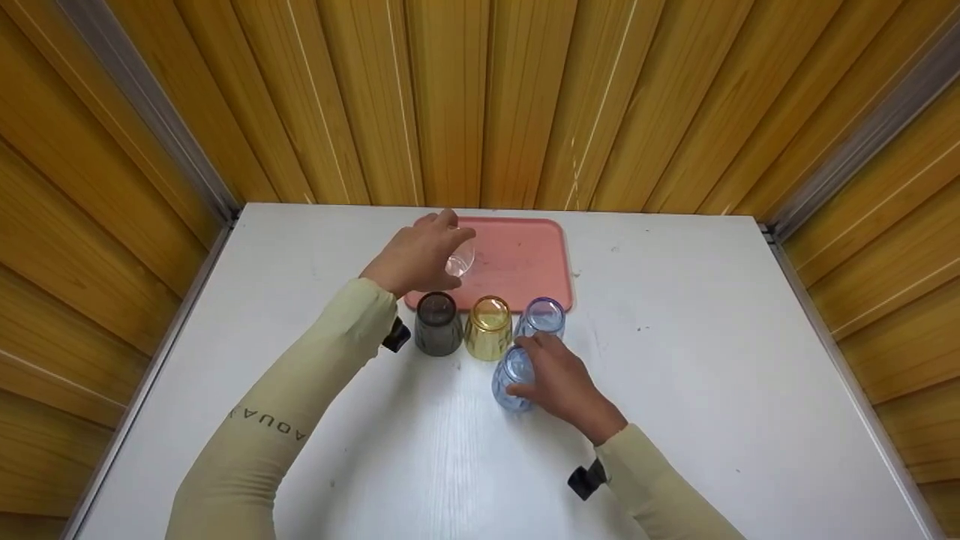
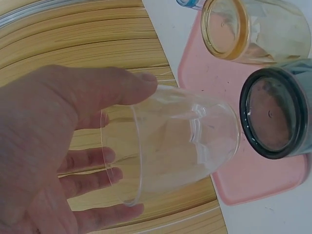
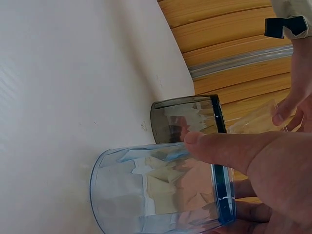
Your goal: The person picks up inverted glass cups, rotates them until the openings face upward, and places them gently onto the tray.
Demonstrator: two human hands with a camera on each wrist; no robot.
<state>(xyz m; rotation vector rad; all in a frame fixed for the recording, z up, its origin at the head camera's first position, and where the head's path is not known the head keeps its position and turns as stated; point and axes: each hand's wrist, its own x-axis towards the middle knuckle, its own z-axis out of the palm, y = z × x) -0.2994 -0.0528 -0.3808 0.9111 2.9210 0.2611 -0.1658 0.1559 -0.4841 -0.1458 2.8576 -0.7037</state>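
My left hand [image 1: 420, 256] holds a clear cup [image 2: 180, 141] over the left part of a pink tray [image 1: 525, 259]. The cup's wide rim is up by the thumb and fingertips; whether its base touches the tray I cannot tell. My right hand [image 1: 561, 379] grips a light blue glass [image 1: 511, 384], base up, with the thumb on its near side in the right wrist view. Along the tray's front edge stand a dark grey glass [image 1: 439, 330], a yellow glass [image 1: 489, 334] and another blue glass [image 1: 543, 318], all upside down. The gripped glass is just in front of that blue one.
The white table [image 1: 675, 360] extends around the tray on all sides. Wood-patterned walls [image 1: 517, 105] rise behind it and at both sides, with metal posts in the back corners. Both wrists carry small black devices [image 1: 585, 480].
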